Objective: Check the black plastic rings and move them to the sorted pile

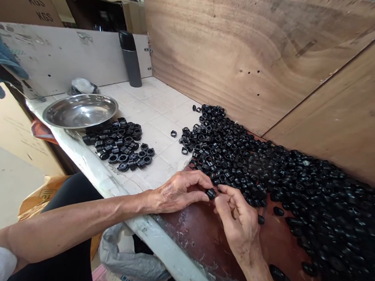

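Note:
Thumb and forefinger of my left hand (179, 192) pinch a small black plastic part (211, 194) above the reddish-brown board. Close by on its right is my right hand (240, 223), with its fingers curled in and the thumb near the forefinger. A dark speck shows at its forefinger tip, too small to name. Just beyond both hands lies a large heap of black ring-shaped plastic parts (219, 147), running on to the right as a pile of black rounded pieces (333, 210). A smaller cluster of joined black parts (124, 144) sits left of my left hand.
A shallow steel bowl (80, 112) stands on the white tabletop (159, 106) at the left, partly over the cluster. Behind it is a dark grey flask (131, 64). Wooden panels (245, 54) wall the back. A white sack (131, 256) hangs below the table edge.

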`<state>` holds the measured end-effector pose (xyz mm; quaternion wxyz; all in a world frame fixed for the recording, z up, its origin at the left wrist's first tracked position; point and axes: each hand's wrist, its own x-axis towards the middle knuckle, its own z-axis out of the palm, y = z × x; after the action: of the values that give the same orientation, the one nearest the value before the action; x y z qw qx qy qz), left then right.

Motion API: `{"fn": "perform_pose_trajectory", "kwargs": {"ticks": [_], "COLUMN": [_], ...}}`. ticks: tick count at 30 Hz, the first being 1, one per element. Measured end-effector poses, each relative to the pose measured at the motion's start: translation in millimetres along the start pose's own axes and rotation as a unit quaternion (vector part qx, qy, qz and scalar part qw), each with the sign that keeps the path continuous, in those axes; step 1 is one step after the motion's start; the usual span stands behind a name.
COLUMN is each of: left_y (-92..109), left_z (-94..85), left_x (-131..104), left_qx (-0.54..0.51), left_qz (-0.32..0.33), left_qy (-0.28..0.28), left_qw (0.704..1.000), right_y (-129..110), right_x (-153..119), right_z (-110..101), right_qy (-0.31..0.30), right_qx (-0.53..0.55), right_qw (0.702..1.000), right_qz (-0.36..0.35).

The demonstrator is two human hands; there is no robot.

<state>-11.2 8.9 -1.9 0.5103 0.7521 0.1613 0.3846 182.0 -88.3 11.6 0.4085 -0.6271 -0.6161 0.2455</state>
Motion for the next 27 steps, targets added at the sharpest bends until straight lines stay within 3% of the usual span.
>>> {"fn": "perform_pose_trajectory", "kwargs": {"ticks": [4, 9, 15, 20, 24, 27], "left_y": [-0.9, -4.0, -3.7, -7.0, -7.1, -3.9], "left_z": [3.4, 4.7, 1.8, 4.9, 5.4, 5.7], "left_x": [-0.8, -0.5, 0.8, 0.3, 0.2, 0.7], "left_qx": [-0.101, -0.131, -0.061, -0.146, -0.139, -0.163], "left_qz": [-0.094, -0.102, -0.067, -0.110, -0.106, -0.123], "left_qy": [0.018, 0.021, 0.019, 0.017, 0.005, 0.013], "left_qw": [0.990, 0.986, 0.996, 0.983, 0.985, 0.979], "right_y": [-1.3, -5.4, -7.7, -3.2, -6.9, -8.3], "right_x": [1.7, 2.7, 2.1, 0.7, 0.2, 0.0], "right_z": [6.0, 7.0, 4.9, 6.6, 6.7, 7.2], "right_qy": [0.009, 0.022, 0.012, 0.022, 0.005, 0.009], "right_qx": [-0.009, -0.062, -0.041, -0.034, -0.053, -0.022], "right_qw": [0.997, 0.995, 0.995, 0.995, 0.998, 0.998], "right_qz": [-0.081, -0.079, -0.086, -0.096, -0.045, -0.065]}}
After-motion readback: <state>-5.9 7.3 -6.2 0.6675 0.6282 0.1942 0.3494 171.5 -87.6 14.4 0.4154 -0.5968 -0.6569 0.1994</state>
